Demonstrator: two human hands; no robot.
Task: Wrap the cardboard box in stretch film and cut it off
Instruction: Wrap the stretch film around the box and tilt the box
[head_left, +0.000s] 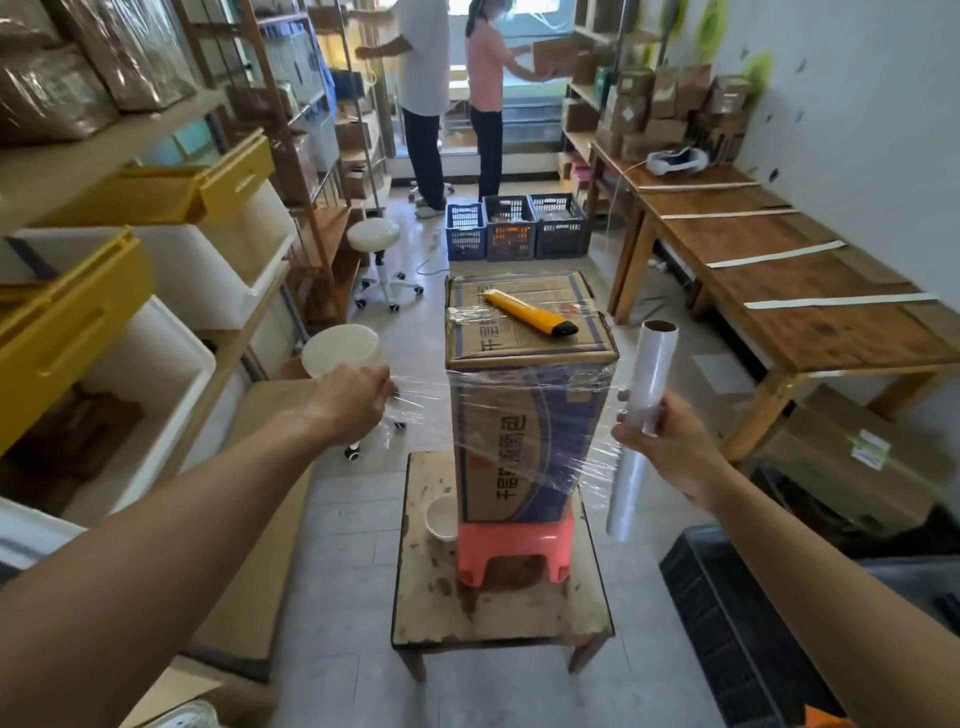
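L hand (349, 402) grip pinched on loose stretch film (415, 400) end, left of cardboard box (524, 426). Box upright on pink stool (514, 545) atop small desk (441, 613), partly wrapped; yellow cutter (530, 313) on top. R hand (670, 447) grip clenched round film roll (641, 415).

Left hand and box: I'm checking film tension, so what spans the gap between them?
In the head view, a taut sheet of stretch film runs from the left hand to the cardboard box; nothing else.
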